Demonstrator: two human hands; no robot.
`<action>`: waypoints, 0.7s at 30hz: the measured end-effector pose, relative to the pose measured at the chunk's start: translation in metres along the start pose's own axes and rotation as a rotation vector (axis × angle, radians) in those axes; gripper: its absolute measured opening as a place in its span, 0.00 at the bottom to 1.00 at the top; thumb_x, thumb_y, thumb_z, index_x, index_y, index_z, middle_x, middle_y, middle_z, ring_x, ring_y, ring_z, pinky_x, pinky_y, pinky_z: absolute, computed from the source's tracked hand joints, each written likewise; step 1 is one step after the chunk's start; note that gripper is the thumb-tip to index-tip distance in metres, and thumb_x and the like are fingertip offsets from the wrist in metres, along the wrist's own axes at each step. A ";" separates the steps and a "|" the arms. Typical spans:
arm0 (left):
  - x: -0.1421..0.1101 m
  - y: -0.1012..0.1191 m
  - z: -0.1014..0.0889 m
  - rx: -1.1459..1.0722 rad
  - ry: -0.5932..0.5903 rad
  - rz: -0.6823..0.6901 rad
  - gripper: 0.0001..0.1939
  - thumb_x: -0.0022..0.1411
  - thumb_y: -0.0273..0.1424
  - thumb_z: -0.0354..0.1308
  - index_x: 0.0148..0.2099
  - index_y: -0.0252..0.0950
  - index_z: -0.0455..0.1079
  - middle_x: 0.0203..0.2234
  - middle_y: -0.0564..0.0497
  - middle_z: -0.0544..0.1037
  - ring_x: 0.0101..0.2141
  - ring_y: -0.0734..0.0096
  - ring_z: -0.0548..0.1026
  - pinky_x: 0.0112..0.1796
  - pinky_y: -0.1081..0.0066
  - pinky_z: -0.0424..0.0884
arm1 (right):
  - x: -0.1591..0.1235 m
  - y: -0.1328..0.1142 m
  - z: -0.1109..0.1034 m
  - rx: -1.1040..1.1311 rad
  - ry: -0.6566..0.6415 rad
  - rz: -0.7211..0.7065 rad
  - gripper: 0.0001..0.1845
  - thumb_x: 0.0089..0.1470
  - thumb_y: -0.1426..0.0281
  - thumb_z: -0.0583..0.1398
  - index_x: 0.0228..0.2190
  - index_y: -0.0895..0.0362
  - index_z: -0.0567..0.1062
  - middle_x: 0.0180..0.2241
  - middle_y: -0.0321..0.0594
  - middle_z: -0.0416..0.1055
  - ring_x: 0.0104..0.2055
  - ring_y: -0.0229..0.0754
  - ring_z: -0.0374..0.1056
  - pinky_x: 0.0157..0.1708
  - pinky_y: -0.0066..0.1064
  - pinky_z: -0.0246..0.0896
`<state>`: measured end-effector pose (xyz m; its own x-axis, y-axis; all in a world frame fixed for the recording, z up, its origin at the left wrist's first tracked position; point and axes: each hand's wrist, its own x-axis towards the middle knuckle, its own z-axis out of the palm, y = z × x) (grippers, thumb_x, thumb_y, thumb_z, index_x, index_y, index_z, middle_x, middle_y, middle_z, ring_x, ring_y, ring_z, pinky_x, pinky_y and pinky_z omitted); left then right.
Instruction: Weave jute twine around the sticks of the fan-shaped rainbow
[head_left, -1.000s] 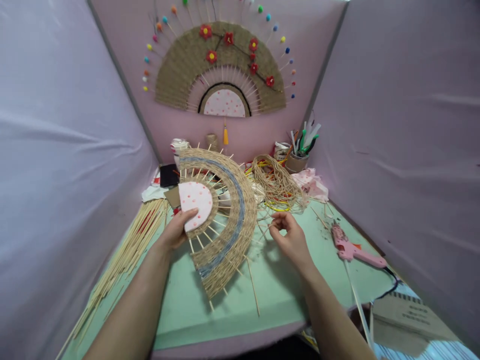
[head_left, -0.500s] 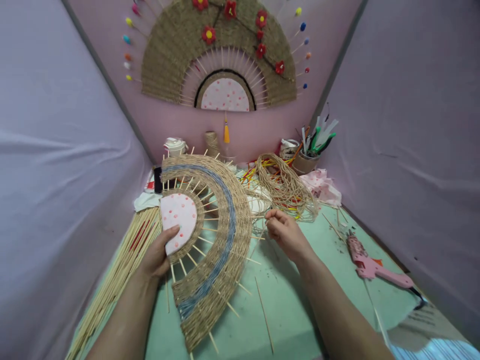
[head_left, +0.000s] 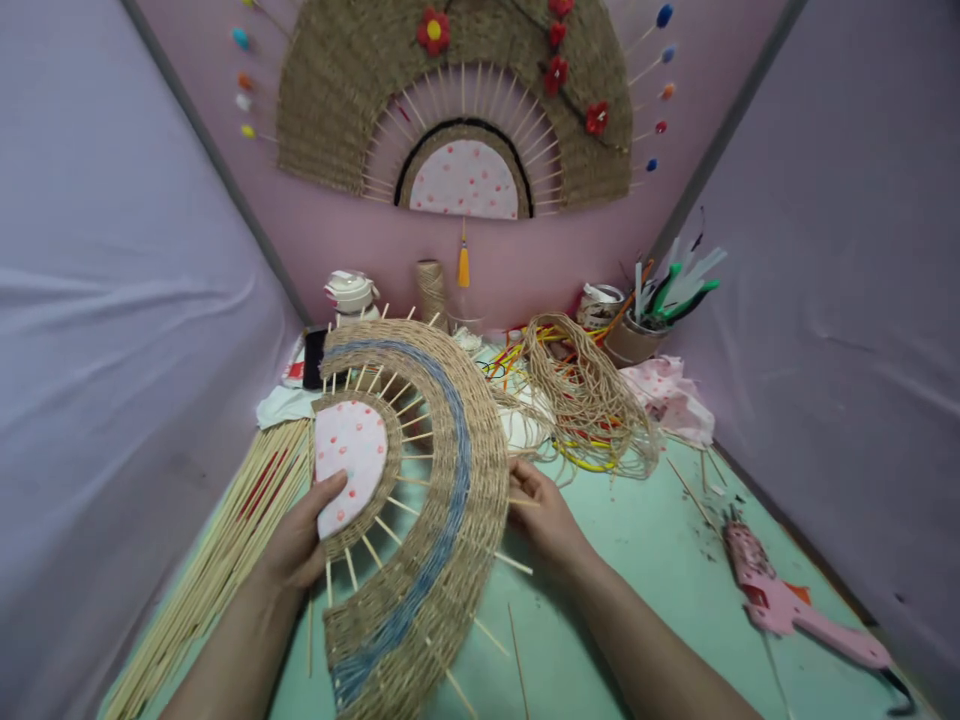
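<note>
A half-round woven fan (head_left: pixel 491 470) of tan twine on thin sticks is tilted in front of me, with a blue band (head_left: pixel 459 460) running through the weave. My left hand (head_left: pixel 300 535) grips its base, the thumb lying on the pink-dotted white cloth half-circle (head_left: pixel 360 450). At the outer edge on the right, my right hand (head_left: pixel 547 520) has its fingers curled close together, beside a protruding stick end (head_left: pixel 523 503). Its fingertips are partly hidden by the fan's rim, so anything thin pinched there cannot be made out.
Loose twine loops (head_left: pixel 585 390) lie behind my right hand. A pink glue gun (head_left: pixel 787 595) rests at right, a stick bundle (head_left: pixel 217 560) at left. At the back are a twine spool (head_left: pixel 431 290) and a tool can (head_left: pixel 634 340). A finished fan (head_left: pixel 322 110) hangs on the wall.
My right hand has moved from beside the fan to its outer edge, fingertips now partly behind the rim. My left hand keeps its grip. The view has shifted slightly.
</note>
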<state>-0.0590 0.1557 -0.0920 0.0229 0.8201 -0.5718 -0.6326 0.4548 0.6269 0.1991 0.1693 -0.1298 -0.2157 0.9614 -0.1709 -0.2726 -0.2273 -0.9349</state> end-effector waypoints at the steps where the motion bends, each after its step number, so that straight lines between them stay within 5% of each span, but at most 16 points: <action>1: 0.000 -0.001 0.001 -0.029 0.003 0.013 0.26 0.61 0.22 0.46 0.62 0.25 0.55 0.31 0.37 0.80 0.32 0.55 0.79 0.40 0.59 0.75 | -0.004 0.000 0.002 0.031 -0.010 0.003 0.10 0.45 0.69 0.61 0.31 0.57 0.69 0.23 0.32 0.63 0.23 0.32 0.56 0.24 0.24 0.51; 5: 0.001 -0.004 0.004 -0.086 0.015 0.085 0.27 0.62 0.22 0.46 0.63 0.25 0.53 0.34 0.37 0.80 0.35 0.56 0.79 0.42 0.59 0.74 | -0.022 -0.003 0.014 0.144 -0.077 0.000 0.12 0.47 0.63 0.62 0.32 0.56 0.69 0.26 0.34 0.64 0.27 0.34 0.58 0.29 0.26 0.54; 9: 0.005 -0.004 0.005 -0.078 0.098 0.134 0.26 0.62 0.22 0.46 0.63 0.27 0.55 0.34 0.38 0.80 0.35 0.57 0.79 0.42 0.60 0.74 | -0.032 -0.003 0.024 0.219 -0.123 0.004 0.18 0.52 0.55 0.58 0.24 0.58 0.68 0.19 0.31 0.56 0.22 0.32 0.49 0.24 0.24 0.46; 12: 0.007 -0.004 0.005 -0.088 0.149 0.133 0.25 0.61 0.21 0.46 0.61 0.30 0.58 0.33 0.40 0.80 0.36 0.56 0.79 0.42 0.60 0.74 | -0.033 0.002 0.027 0.286 -0.118 0.154 0.22 0.50 0.53 0.60 0.21 0.59 0.66 0.16 0.29 0.53 0.19 0.30 0.46 0.21 0.24 0.44; 16: 0.006 -0.007 0.006 -0.107 0.207 0.065 0.25 0.60 0.21 0.48 0.60 0.32 0.61 0.32 0.42 0.81 0.36 0.57 0.79 0.40 0.62 0.75 | -0.032 0.005 0.026 0.371 -0.123 0.368 0.19 0.41 0.57 0.67 0.27 0.59 0.72 0.17 0.31 0.62 0.19 0.31 0.54 0.24 0.26 0.52; 21: 0.006 -0.011 0.010 -0.112 0.291 0.036 0.26 0.58 0.21 0.49 0.59 0.33 0.62 0.32 0.44 0.81 0.36 0.57 0.79 0.38 0.62 0.76 | -0.028 -0.004 0.030 0.460 -0.198 0.452 0.19 0.39 0.60 0.69 0.30 0.60 0.74 0.22 0.37 0.69 0.24 0.37 0.64 0.31 0.31 0.60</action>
<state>-0.0439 0.1592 -0.0967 -0.2132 0.6935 -0.6882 -0.7107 0.3733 0.5962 0.1784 0.1384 -0.1114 -0.5583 0.7196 -0.4129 -0.4773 -0.6856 -0.5496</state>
